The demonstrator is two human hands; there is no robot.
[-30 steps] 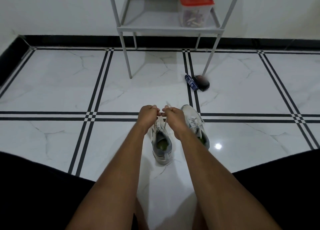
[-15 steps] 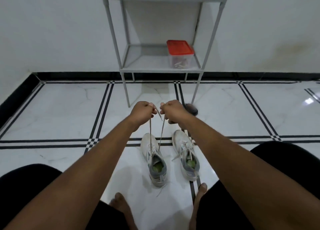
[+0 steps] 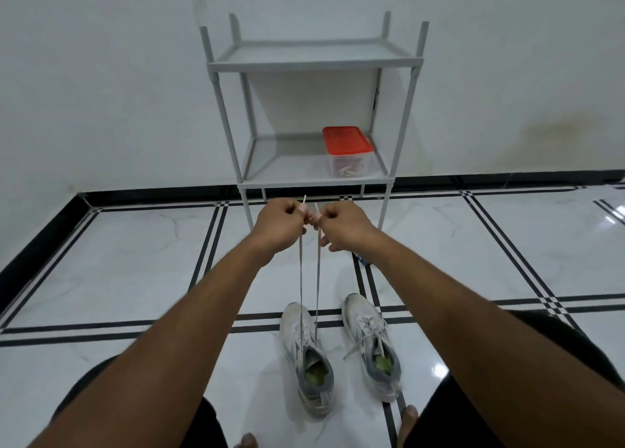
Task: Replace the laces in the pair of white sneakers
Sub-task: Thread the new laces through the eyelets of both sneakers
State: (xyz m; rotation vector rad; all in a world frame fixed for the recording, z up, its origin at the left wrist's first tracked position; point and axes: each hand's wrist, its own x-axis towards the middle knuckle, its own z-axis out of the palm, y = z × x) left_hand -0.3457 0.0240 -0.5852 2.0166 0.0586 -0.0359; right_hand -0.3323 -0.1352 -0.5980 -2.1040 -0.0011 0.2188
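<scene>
Hands raised before us, left hand (image 3: pixel 282 222) and right hand (image 3: pixel 341 224) each pinching a taut lace end (image 3: pixel 300 278) from the left sneaker (image 3: pixel 306 353); fingertips hidden from us; right sneaker (image 3: pixel 370 343) beside.

I see a plain white wall (image 3: pixel 101 75), faintly stained yellowish at right. Black skirting (image 3: pixel 507 179) runs along its base. The floor (image 3: pixel 118 261) is glossy white marble tile with paired black inlay lines and a bright light glare at right. A grey two-tier rack (image 3: pixel 314 65) stands against the wall; a red-lidded clear box (image 3: pixel 348 151) sits on its lower tier.
</scene>
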